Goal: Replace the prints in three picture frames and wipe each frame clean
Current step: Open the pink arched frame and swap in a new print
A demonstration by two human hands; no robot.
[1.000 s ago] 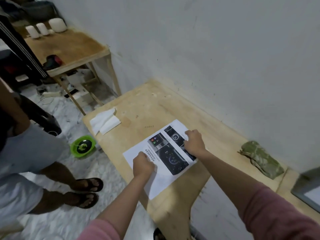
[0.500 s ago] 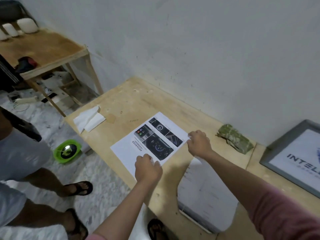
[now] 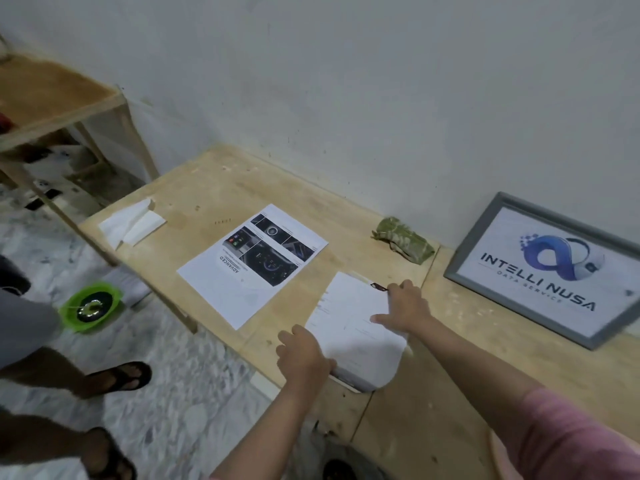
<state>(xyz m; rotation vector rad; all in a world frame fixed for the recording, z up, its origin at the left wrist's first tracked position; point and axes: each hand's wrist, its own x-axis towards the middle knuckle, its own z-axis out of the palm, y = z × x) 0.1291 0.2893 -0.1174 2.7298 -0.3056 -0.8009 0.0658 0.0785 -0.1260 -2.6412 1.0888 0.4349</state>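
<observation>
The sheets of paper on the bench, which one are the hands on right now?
The plain white stack at the bench's near edge: both the left hand and right hand rest on it. The printed ADVANCED sheet lies untouched beside it.

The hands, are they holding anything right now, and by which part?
Both touch the white sheet stack: left hand at its near left edge, right hand on its far right side. Whether either grips it cannot be told.
</observation>
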